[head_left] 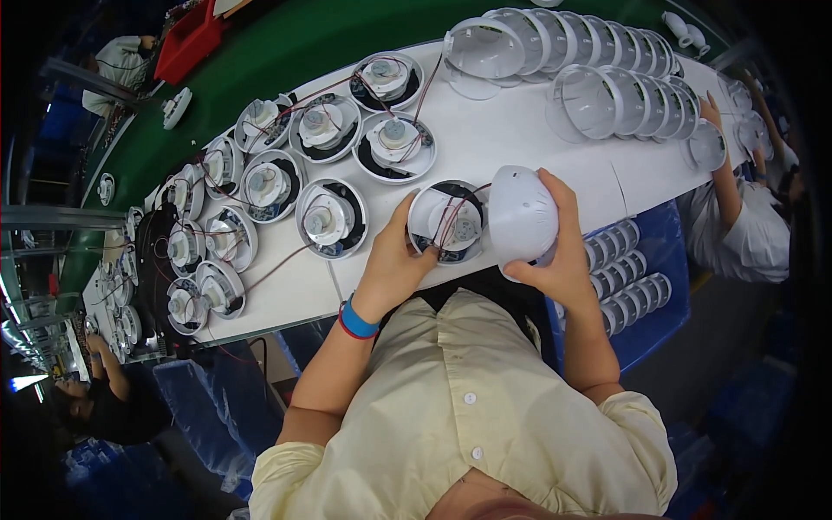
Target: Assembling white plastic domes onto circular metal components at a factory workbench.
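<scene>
My left hand (394,264) grips the rim of a round white lamp housing (458,227), its open side up. Red and dark wires and a pale round part show inside it. In my right hand (565,260) is a smooth white dome cover (523,215), my fingers wrapped round its outer side. The cover stands tilted right beside the housing, and a wire runs between the two. Whether their rims touch, I cannot tell. To the left sits another open housing (331,221), with a wire trailing from it across the white table (299,282).
Several open housings with wires (269,186) cover the table's left part. Nested white ring-shaped covers (598,100) lie in rows at the far right. A blue crate (672,234) of small rings stands by my right arm. A green conveyor (286,43) runs behind; co-workers sit both sides.
</scene>
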A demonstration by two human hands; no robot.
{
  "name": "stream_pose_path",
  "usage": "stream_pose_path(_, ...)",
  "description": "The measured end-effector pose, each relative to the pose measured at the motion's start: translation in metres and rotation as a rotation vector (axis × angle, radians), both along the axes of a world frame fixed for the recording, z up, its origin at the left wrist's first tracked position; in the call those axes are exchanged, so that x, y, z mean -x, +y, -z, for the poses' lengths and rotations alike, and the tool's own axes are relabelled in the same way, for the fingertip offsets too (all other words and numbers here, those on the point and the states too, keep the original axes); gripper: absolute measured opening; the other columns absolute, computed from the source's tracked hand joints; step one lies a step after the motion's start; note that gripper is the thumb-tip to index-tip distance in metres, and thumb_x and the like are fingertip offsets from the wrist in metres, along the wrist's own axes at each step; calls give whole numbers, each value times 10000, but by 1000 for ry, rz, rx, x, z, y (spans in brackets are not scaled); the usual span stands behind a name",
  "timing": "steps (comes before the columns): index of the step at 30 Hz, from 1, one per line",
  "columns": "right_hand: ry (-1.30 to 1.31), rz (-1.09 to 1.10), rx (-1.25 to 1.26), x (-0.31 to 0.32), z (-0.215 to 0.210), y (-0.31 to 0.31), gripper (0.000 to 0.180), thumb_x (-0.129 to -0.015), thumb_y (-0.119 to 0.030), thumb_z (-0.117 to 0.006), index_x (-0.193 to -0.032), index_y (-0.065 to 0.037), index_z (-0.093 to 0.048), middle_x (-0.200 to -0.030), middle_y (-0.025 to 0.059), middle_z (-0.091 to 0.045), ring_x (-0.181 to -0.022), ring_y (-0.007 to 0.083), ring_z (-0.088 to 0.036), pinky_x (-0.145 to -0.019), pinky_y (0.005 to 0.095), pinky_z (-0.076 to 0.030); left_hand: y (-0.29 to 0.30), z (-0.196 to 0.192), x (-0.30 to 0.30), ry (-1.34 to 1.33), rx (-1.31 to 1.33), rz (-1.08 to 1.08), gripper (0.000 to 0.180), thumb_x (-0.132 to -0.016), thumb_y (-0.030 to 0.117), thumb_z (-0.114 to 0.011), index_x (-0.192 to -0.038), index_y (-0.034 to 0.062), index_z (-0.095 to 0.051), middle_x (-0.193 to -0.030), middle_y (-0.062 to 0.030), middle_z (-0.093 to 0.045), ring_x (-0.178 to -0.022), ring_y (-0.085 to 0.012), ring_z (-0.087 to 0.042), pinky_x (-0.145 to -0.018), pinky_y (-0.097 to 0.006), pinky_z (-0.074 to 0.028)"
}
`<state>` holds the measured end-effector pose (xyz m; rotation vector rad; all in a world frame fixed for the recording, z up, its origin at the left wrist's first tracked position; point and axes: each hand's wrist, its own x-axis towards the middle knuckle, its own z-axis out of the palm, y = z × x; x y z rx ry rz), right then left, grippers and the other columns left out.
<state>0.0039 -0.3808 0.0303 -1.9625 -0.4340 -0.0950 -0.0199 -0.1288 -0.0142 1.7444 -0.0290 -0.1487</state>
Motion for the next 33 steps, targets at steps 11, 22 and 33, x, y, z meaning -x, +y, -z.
stream_pose_path(11,58,-10,-49,6,0,6,1065,-584,-260,-870,-1462,-32,-312,-1382,144,-408,-1278,266,-438,-1070,392,-361,-5,-11,-10,105,10,51,700,-763,-44,-662,-1405,5,-389,-1074,-162,-667,-905,-230,-676,-752,-322,-530)
stream_pose_path(22,-185,229,-24,28,-2,56,1077,-593,-257,-908,-1439,-29,-281,-1367,160,-356,-1265,294,-414,-1064,412,-356,-54,-24,2,-181,256,-256,749,-782,-74,-716,-1421,3,-334,-1297,-149,-556,-1186,-237,-562,-1017,-353,-454)
stream_pose_path(33,-78,38,-195,17,13,55,989,-677,-339,-832,-1438,1,-301,-1398,200,-344,-1277,344,-401,-1060,439,-368,-29,-37,-2,23,916,148,756,-1005,438,-492,-1551,48,-142,-1527,-174,-309,-1398,-270,-359,-1140,-391,-321)
